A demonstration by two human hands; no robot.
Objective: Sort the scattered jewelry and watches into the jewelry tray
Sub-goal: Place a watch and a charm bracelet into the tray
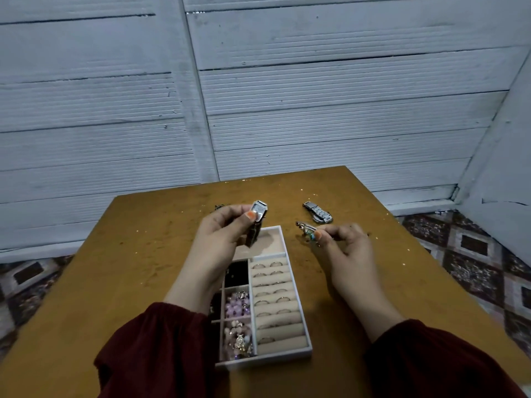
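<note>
Head view: left hand grips a square watch, markings unreadable; right hand pinches beaded jewelry.

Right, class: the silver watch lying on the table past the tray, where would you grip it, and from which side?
Probably pinch the silver watch across its narrow metal band, from above, a finger on each long edge. It lies low on the table, long and slim, with free space both sides.

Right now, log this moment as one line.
left hand: holds strap watch over tray | right hand: pinches beaded piece | silver watch: on table
</note>
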